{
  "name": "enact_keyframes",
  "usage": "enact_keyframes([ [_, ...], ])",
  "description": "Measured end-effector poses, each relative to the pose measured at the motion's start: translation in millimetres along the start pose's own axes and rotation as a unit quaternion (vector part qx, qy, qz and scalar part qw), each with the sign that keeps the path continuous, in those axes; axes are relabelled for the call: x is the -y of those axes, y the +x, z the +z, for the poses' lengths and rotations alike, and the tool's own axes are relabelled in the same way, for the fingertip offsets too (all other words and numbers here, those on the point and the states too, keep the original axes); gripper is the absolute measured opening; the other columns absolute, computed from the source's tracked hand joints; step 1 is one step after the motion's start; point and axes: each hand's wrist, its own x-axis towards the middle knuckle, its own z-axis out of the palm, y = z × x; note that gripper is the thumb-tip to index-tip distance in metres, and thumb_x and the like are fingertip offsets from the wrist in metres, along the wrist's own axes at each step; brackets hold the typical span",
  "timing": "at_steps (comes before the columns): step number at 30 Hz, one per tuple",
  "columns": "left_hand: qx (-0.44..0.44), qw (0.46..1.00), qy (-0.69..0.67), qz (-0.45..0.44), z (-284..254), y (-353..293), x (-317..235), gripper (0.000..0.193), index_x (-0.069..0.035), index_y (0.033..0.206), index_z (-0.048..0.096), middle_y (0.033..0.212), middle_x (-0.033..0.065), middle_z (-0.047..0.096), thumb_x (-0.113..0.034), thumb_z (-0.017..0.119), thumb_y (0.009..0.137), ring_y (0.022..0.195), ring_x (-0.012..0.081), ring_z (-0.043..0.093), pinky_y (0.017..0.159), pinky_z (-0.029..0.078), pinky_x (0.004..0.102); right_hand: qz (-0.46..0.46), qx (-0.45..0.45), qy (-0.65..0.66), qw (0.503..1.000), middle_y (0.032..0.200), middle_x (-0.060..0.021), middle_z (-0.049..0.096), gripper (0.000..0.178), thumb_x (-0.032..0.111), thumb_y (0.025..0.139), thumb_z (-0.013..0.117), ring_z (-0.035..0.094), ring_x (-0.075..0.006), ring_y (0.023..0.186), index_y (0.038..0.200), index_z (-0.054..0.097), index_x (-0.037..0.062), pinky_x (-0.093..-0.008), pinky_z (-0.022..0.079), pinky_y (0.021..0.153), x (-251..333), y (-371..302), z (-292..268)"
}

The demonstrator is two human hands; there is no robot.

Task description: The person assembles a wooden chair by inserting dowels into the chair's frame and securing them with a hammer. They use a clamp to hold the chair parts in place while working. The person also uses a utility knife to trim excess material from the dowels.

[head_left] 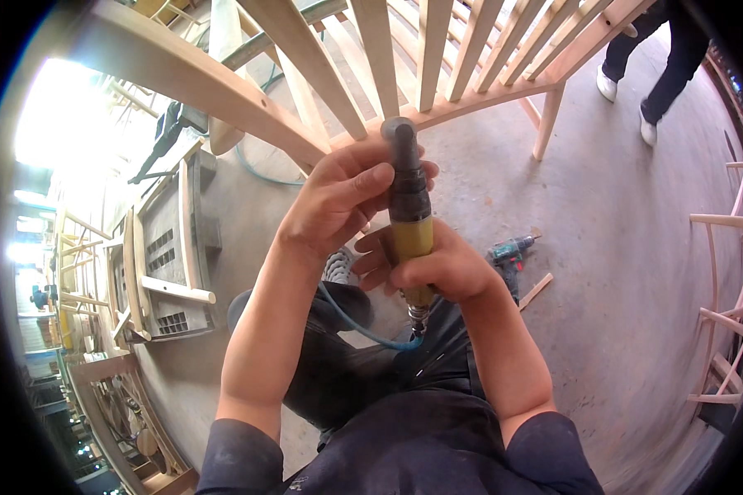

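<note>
Tool with a yellow body sits at the centre of the frame, its head overlapping the rail; whether they touch, I cannot tell. The left hand curls round its dark neck, thumb alongside; the right hand wraps the yellow body, fingertips reaching past it. A blue hose joins the lower end. Right of centre, a drill lies on the floor.
</note>
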Motion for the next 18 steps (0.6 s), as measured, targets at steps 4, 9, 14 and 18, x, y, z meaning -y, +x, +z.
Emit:
enact_keyframes([
  [4, 0.002, 0.997, 0.08, 0.001, -15.2, 3.7, 5.5, 0.054, 0.003, 0.134, 0.055, 0.12, 0.017, 0.067, -0.028, 0.074, 0.094, 0.11, 0.0237, 0.067, 0.095, 0.056, 0.037, -0.003, -0.055, -0.031, 0.998, 0.105, -0.0163, 0.072, 0.049, 0.001, 0.073, 0.07, 0.074, -0.0271, 0.091, 0.12, 0.06, -0.0068, -0.0329, 0.059, 0.075, -1.1, 1.0, 5.3],
  [9, -0.062, 0.984, 0.164, -0.014, -6.3, 2.0, 9.3, 0.056, 0.001, 0.134, 0.054, 0.122, 0.0151, 0.066, -0.033, 0.072, 0.095, 0.113, 0.0215, 0.065, 0.096, 0.055, 0.0374, 0.004, -0.12, -0.068, 0.99, 0.107, -0.0176, 0.072, 0.048, -0.003, 0.074, 0.069, 0.073, -0.0281, 0.096, 0.122, 0.061, -0.0053, -0.034, 0.058, 0.078, -3.7, 4.2, 10.3],
  [14, -0.038, 0.998, 0.019, -0.035, 8.0, -3.9, 3.8, 0.058, 0.001, 0.136, 0.054, 0.119, 0.016, 0.067, -0.039, 0.068, 0.097, 0.111, 0.0239, 0.066, 0.095, 0.056, 0.0391, -0.024, -0.11, -0.035, 0.993, 0.098, -0.0136, 0.07, 0.037, -0.002, 0.073, 0.069, 0.073, -0.0237, 0.087, 0.109, 0.064, -0.0056, -0.032, 0.059, 0.072, -3.2, 4.5, 9.0],
  [18, -0.039, 0.993, 0.105, -0.028, -1.6, -0.2, 8.0, 0.058, 0.002, 0.135, 0.055, 0.116, 0.0176, 0.068, -0.038, 0.07, 0.096, 0.103, 0.0248, 0.068, 0.091, 0.057, 0.0377, -0.011, -0.106, -0.078, 0.991, 0.103, -0.0155, 0.071, 0.045, -0.003, 0.072, 0.069, 0.073, -0.0262, 0.092, 0.117, 0.063, -0.0055, -0.0332, 0.059, 0.076, -3.8, 4.7, 9.4],
])
